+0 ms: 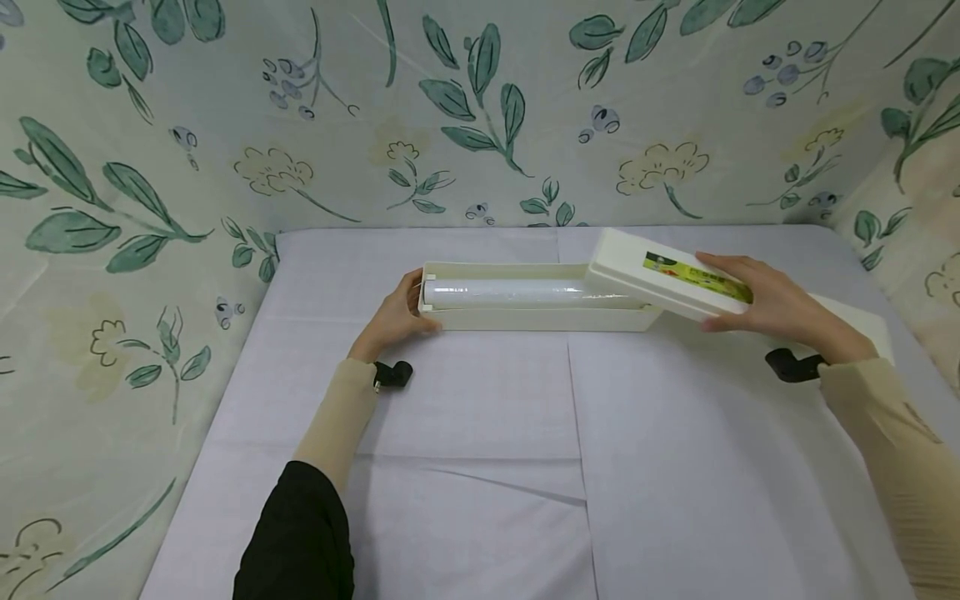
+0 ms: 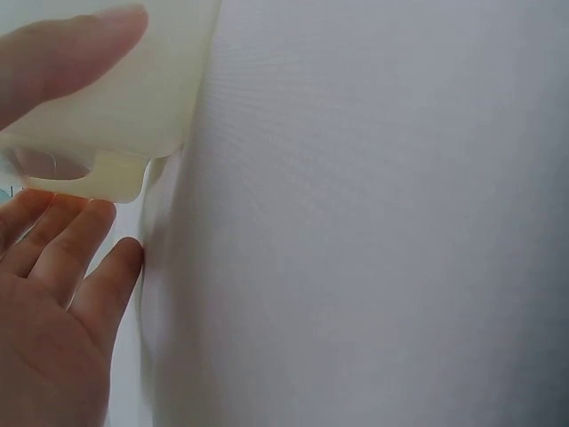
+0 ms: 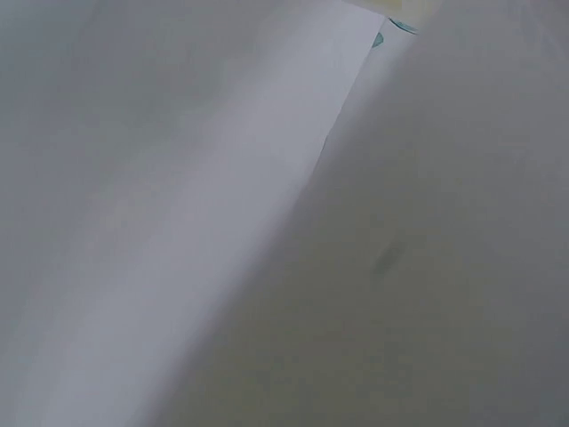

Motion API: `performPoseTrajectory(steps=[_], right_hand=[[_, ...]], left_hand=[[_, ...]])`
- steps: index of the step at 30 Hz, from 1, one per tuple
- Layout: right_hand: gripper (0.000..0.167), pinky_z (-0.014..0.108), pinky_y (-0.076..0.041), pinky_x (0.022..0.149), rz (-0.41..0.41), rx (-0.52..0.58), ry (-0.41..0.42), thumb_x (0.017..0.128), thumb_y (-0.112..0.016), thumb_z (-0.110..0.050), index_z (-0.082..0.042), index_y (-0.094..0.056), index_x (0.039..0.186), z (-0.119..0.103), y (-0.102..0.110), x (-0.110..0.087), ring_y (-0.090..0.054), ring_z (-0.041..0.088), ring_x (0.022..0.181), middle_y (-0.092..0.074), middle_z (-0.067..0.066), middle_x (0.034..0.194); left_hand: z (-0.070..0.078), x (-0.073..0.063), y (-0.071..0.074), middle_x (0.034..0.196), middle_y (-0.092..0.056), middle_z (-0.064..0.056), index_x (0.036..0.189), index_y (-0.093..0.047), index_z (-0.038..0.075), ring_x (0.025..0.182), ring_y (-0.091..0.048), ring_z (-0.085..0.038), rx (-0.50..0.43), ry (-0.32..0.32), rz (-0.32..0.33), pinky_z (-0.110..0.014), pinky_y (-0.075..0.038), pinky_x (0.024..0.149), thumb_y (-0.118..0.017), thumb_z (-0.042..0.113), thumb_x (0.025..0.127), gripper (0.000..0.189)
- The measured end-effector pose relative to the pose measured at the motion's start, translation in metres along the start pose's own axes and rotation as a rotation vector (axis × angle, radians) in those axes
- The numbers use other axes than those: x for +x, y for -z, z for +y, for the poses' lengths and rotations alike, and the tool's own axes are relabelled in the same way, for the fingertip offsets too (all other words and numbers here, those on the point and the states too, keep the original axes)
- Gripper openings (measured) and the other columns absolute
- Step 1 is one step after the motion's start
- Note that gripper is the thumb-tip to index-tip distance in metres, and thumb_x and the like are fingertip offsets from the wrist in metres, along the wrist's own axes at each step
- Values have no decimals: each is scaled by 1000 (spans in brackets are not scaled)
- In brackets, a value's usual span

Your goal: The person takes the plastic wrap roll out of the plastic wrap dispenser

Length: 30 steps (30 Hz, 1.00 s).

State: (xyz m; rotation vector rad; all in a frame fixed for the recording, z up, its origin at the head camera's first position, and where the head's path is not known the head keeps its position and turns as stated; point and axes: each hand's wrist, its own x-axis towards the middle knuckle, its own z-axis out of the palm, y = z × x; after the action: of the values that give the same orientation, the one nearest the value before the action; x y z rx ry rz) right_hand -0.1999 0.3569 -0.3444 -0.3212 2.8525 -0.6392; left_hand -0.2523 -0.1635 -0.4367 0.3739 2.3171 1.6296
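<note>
A long white cling film box (image 1: pixel 540 320) lies lengthwise near the table's far edge, with a shiny roll of cling film (image 1: pixel 510 292) inside. My left hand (image 1: pixel 396 312) holds the box's left end. In the left wrist view the thumb (image 2: pixel 80 58) lies on one face of the box and the fingertips are at its end. My right hand (image 1: pixel 780 304) grips the white lid (image 1: pixel 630 262), which bears a green and yellow label (image 1: pixel 697 277). Tilted, the lid hangs over the box's right end and hides part of it. In the right wrist view no hand shows.
Beyond my right hand, a white flat thing (image 1: pixel 862 321) lies on the table, partly hidden by the arm. White cloth with creases covers the table (image 1: pixel 480 400). A leaf-patterned curtain (image 1: pixel 480 192) stands behind the far edge and along both sides.
</note>
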Motion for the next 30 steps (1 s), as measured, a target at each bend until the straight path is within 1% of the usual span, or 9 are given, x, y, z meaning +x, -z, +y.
performPoseTrajectory(steps=[3,4,9,18,20,25,27,28,30], right_hand=[[106,70,-28,86,6,3,-9,72,-84,-35,-20,-18,155,3,0,-4,-25,52,126,-21,27,150],[106,70,-28,86,6,7,-13,73,-83,-34,-19,-18,155,4,1,-6,-24,52,126,-20,27,151],[106,71,-25,87,10,11,-32,74,-82,-35,-20,-16,155,10,3,-14,-22,54,128,-18,28,152],[106,68,-25,86,22,18,-48,75,-81,-34,-20,-13,155,25,2,-24,-23,54,126,-17,29,151],[106,69,-25,86,22,18,-51,75,-81,-33,-21,-13,155,29,2,-26,-23,54,126,-16,29,152],[106,71,-24,85,24,16,-77,76,-80,-34,-21,-10,155,36,1,-32,-21,56,126,-13,29,153],[107,71,-25,83,28,13,-86,77,-80,-34,-20,-9,155,37,0,-35,-21,56,124,-12,30,152],[107,71,-25,83,31,11,-89,77,-80,-34,-20,-9,155,38,0,-36,-21,56,123,-11,30,152],[107,71,-25,83,39,7,-93,77,-80,-34,-19,-8,155,40,-1,-38,-22,55,123,-12,31,152]], left_hand=[[1,0,0,154,-24,-14,151,-16,8,141,-24,-28,4,3,-5,-39,-24,113,-80,-3,74,101],[-2,1,-1,154,-25,-13,151,-16,9,141,-24,-28,11,0,0,-38,-24,113,-80,-3,74,101],[-4,2,-1,153,-27,-12,151,-18,9,140,-27,-27,28,-8,10,-38,-26,112,-80,-2,73,100],[-4,1,0,153,-26,-13,151,-18,8,140,-26,-28,14,-2,0,-38,-25,112,-80,-1,74,100],[-2,-1,0,153,-26,-13,151,-18,8,140,-25,-28,5,4,-5,-38,-24,112,-80,-2,74,99],[17,-10,0,153,-24,-21,150,-15,2,140,-23,-34,-10,3,-27,-43,-23,113,-76,-7,75,98],[22,-13,-1,152,-23,-23,150,-14,-1,140,-23,-37,-6,-2,-30,-45,-24,112,-75,-9,75,97],[22,-13,0,152,-23,-23,150,-14,-1,140,-23,-37,-3,-4,-29,-45,-24,112,-75,-9,74,97],[16,-10,0,153,-23,-21,150,-15,1,140,-23,-35,-6,-7,-23,-43,-23,112,-76,-8,74,98]])
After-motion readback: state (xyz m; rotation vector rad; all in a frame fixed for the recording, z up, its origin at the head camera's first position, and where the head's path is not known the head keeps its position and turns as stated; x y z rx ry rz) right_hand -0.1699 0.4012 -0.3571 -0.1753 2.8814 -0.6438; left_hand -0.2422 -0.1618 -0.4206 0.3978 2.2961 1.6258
